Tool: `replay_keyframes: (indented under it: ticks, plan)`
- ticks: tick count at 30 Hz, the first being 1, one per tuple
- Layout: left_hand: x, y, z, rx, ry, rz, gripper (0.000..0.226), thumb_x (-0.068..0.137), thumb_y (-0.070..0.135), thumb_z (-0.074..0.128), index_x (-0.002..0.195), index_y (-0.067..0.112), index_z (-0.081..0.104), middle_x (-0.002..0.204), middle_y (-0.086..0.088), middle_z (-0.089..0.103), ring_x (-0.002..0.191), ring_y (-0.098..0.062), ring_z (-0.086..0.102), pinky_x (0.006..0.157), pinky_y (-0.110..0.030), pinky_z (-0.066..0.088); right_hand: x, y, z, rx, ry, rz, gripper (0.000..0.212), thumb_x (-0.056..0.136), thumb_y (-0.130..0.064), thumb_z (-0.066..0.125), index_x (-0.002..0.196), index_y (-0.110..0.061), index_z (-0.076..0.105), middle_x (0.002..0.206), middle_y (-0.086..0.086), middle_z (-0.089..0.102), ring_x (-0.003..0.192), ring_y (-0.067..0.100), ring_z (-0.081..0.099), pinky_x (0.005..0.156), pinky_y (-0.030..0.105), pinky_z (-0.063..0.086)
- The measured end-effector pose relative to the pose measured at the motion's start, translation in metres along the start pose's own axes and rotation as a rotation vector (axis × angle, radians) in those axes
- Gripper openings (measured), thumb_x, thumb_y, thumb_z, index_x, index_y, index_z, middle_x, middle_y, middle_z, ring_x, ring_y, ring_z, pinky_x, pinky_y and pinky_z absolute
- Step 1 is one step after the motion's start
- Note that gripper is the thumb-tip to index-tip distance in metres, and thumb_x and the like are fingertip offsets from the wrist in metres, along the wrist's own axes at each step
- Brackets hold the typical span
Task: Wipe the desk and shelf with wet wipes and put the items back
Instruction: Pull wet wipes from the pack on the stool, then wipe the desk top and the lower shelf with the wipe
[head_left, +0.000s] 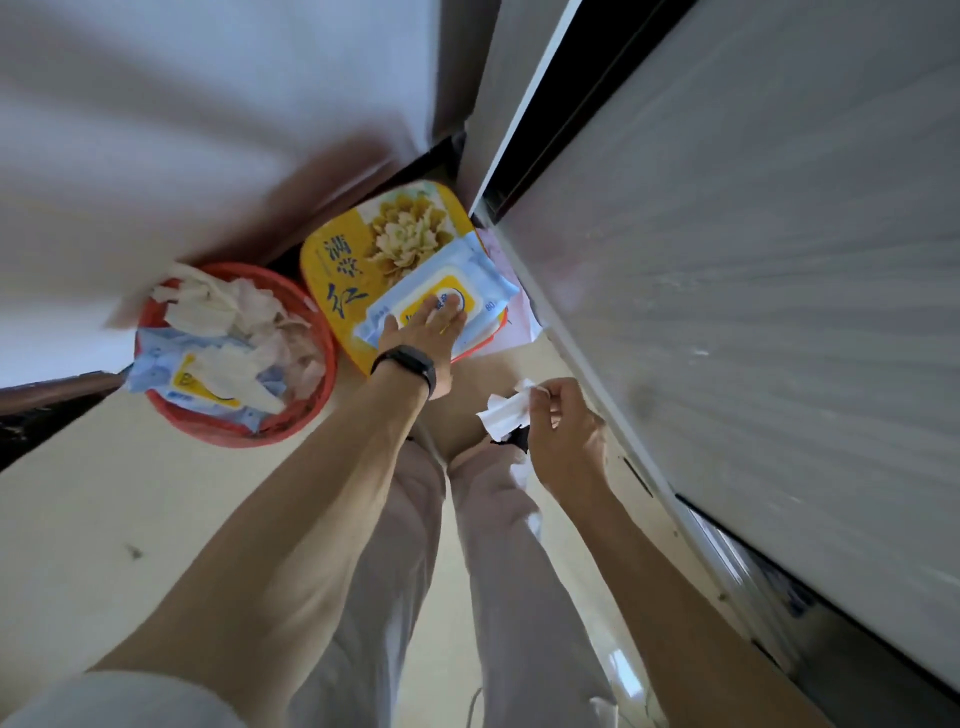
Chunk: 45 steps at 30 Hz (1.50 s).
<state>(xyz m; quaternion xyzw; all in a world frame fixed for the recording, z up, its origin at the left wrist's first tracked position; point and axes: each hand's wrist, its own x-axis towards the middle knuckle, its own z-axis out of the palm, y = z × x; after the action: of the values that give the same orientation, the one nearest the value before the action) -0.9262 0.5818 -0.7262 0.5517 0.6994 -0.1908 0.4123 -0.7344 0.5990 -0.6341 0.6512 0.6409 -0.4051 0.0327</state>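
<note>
The fingers (448, 310) of the left hand (415, 343) lie straight and flat on the yellow lid of the wet wipe pack (470, 270), pressing it down and gripping nothing. The fingers of the right hand (566, 431) are curled and pinch 1 white wet wipe (506, 410), which hangs free in the air just beside the edge of the bench (753, 312). The pack rests on a yellow flower-printed box (358, 260) on the floor (156, 493).

This looks like the fetching of a fresh wipe, with the lid being pushed closed. The next move probably calls for lifting the right hand to the bench top and spreading the crumpled wipe flat before rubbing.

Counted: 2 hands, 1 wipe in hand, 1 box and 1 red bin (228, 431). There are 2 packs, the second pack (208, 384) lying in the bin. The used wipes (234, 312) there are heaped, too tangled to count.
</note>
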Motion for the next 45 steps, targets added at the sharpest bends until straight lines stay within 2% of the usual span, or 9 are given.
replay_keyframes:
  ticks: [4,7,10,15,22,26,34,38,45]
  plan:
    - [-0.045,0.001,-0.063,-0.264,-0.100,-0.020,0.058,0.086,0.022,0.053,0.143,0.029,0.045,0.142,-0.004,0.052,0.116,-0.026,0.058,0.092,-0.039,0.050,-0.014,-0.032,-0.038,-0.056,-0.018,-0.010,0.012,0.095,-0.034,0.056,0.097,-0.027,0.065,0.096,-0.005,0.074,0.093,0.020,0.065,0.081,0.032,0.047]
    - [-0.123,0.016,-0.090,-0.699,-0.084,0.027,0.073,0.079,0.013,0.066,0.145,0.031,0.040,0.141,0.004,0.049,0.112,-0.019,0.058,0.073,-0.023,0.046,-0.039,-0.071,-0.077,-0.011,-0.024,-0.052,0.011,0.093,-0.038,0.059,0.095,-0.030,0.067,0.090,-0.012,0.072,0.083,0.011,0.065,0.073,0.019,0.044]
    - [-0.209,0.032,-0.118,-1.049,-0.021,0.053,0.076,0.079,0.017,0.078,0.143,0.023,0.039,0.131,0.011,0.045,0.123,-0.011,0.046,0.083,-0.016,0.036,-0.073,-0.118,-0.116,0.031,-0.088,-0.145,0.007,0.094,-0.033,0.061,0.088,-0.033,0.065,0.078,-0.018,0.065,0.066,-0.009,0.057,0.059,0.003,0.037]
    - [-0.334,0.050,-0.141,-1.381,0.447,-0.017,0.013,0.086,0.025,0.074,0.096,0.018,0.071,0.086,0.011,0.070,0.077,-0.001,0.063,0.068,-0.008,0.045,-0.137,-0.183,-0.175,0.155,-0.154,-0.391,0.008,0.093,-0.024,0.063,0.087,-0.024,0.068,0.078,-0.011,0.070,0.067,-0.008,0.061,0.060,0.008,0.041]
    - [-0.487,0.089,-0.131,-1.554,1.016,-0.211,0.037,0.086,0.036,0.069,0.081,-0.001,0.068,0.072,-0.001,0.068,0.069,-0.009,0.060,0.070,-0.032,0.048,-0.227,-0.231,-0.216,0.334,-0.567,-0.645,0.009,0.094,-0.013,0.064,0.092,-0.021,0.062,0.073,-0.011,0.069,0.066,0.004,0.064,0.066,0.023,0.049]
    - [-0.567,0.114,-0.084,-1.634,1.176,-0.375,0.030,0.092,0.033,0.065,0.097,0.004,0.072,0.093,-0.011,0.074,0.085,-0.022,0.071,0.081,-0.035,0.055,-0.300,-0.222,-0.201,0.172,-0.886,-0.830,0.023,0.087,0.001,0.070,0.099,-0.012,0.054,0.077,-0.012,0.069,0.064,-0.013,0.063,0.058,0.006,0.044]
    - [-0.726,0.203,0.090,-1.794,1.416,-1.089,0.027,0.093,0.039,0.063,0.082,0.017,0.073,0.076,0.004,0.074,0.073,-0.013,0.070,0.068,-0.027,0.056,-0.450,-0.147,-0.118,-0.083,-1.280,-0.805,0.009,0.091,-0.018,0.065,0.094,-0.011,0.069,0.083,0.003,0.075,0.080,0.023,0.070,0.068,0.030,0.052]
    - [-0.780,0.264,0.181,-1.930,1.645,-1.333,0.020,0.096,0.035,0.057,0.110,0.021,0.060,0.091,0.005,0.069,0.078,-0.012,0.068,0.057,-0.023,0.051,-0.538,-0.098,-0.093,-0.179,-1.458,-0.815,0.021,0.093,-0.023,0.066,0.113,-0.017,0.062,0.091,0.008,0.075,0.079,0.023,0.073,0.071,0.033,0.052]
    - [-0.861,0.397,0.339,-2.438,2.139,-1.239,0.065,0.078,0.027,0.081,0.133,0.033,0.046,0.119,-0.006,0.066,0.103,-0.030,0.067,0.092,-0.047,0.055,-0.704,0.038,-0.074,-0.684,-1.802,-1.088,0.039,0.085,-0.016,0.075,0.117,-0.032,0.059,0.098,0.001,0.076,0.091,0.015,0.071,0.075,0.024,0.052]
